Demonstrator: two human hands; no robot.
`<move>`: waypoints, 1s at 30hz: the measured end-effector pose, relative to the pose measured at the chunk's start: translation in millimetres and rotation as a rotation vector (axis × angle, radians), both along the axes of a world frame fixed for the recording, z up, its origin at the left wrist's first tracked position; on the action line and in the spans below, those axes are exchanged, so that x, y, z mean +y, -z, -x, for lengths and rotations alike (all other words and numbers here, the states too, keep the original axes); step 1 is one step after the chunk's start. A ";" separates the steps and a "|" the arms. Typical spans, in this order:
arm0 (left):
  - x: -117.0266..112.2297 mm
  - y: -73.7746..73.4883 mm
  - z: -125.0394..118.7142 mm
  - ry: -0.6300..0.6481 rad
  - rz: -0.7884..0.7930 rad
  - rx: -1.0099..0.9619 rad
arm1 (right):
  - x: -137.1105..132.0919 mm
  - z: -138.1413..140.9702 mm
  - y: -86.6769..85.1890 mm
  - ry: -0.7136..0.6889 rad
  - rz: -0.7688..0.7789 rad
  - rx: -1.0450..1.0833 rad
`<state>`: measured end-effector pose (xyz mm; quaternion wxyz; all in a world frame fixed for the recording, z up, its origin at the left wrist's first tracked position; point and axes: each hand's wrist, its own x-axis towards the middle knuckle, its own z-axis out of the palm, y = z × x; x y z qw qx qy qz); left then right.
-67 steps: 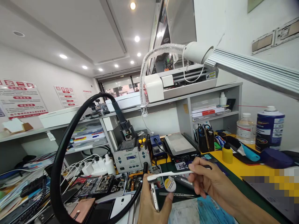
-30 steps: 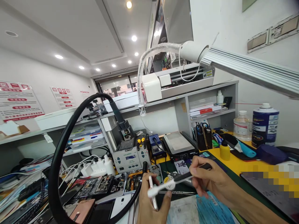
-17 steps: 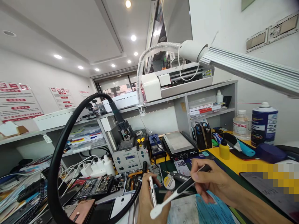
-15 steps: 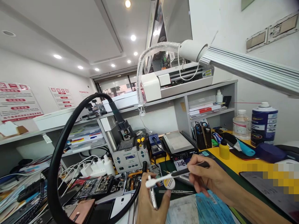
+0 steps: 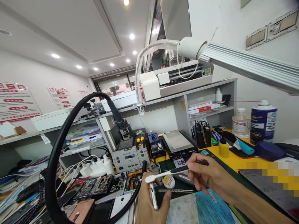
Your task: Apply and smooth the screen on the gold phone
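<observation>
White phone [image 5: 153,196] stands nearly upright on its long edge, clamped in the fingers of my left hand [image 5: 149,207], above the near edge of a green work mat [image 5: 181,196]. My right hand [image 5: 210,177] is closed, with thumb and fingers pinched together on the dark handle of a white brush [image 5: 160,175]. The brush runs left across the mat, and its white head sits just by the phone's top end; I cannot tell whether they touch.

Just right of the phone, a small round solder spool [image 5: 169,182] lies on the mat, with steel tweezers [image 5: 176,190] nearer to me. Left of my hands, a black hose [image 5: 52,186] arcs up from a white soldering station [image 5: 129,157], above a tray of phone parts [image 5: 93,186]. Further right, a yellow bottle [image 5: 223,148] and a blue spray can [image 5: 263,122] stand on a yellow desk [image 5: 235,163].
</observation>
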<state>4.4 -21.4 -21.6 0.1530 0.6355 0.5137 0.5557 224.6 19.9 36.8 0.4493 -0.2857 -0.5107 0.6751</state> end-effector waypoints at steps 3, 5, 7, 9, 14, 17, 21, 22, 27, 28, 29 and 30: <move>0.7 -0.1 0.4 0.008 -0.009 -0.012 | -1.1 -0.5 0.0 -0.064 -0.014 -0.023; 1.2 -0.1 0.5 0.020 -0.009 -0.015 | -1.7 -1.0 -0.1 -0.056 -0.018 -0.023; 1.2 -0.3 0.6 -0.002 -0.008 -0.017 | -1.7 -1.5 -0.3 -0.007 -0.020 -0.005; 1.0 -0.6 0.5 -0.011 0.014 -0.026 | -1.4 -2.0 -0.7 -0.054 -0.026 -0.023; 0.6 -0.9 -0.2 -0.020 0.052 -0.054 | -0.8 -2.0 -1.1 -0.020 -0.035 -0.023; 1.2 -0.2 -0.2 -0.002 0.026 -0.045 | -0.8 -1.2 -0.7 -0.081 -0.022 -0.036; 2.3 1.9 1.1 0.001 0.011 -0.065 | -0.6 0.2 -0.5 -0.030 -0.001 -0.015; 2.5 2.3 1.6 0.009 0.011 -0.068 | -0.6 0.5 -0.5 -0.034 -0.001 -0.014; 2.1 2.2 2.8 0.019 0.033 -0.057 | -0.6 1.3 -0.8 -0.029 0.008 -0.011; 2.1 1.9 2.8 0.001 0.034 -0.054 | -0.5 1.3 -1.1 0.002 0.006 -0.004; 2.1 1.7 2.6 -0.006 0.031 -0.055 | -0.4 1.1 -1.4 0.001 0.003 -0.008; 2.2 1.6 2.4 -0.003 0.024 -0.058 | -0.3 0.9 -1.7 -0.027 -0.003 -0.017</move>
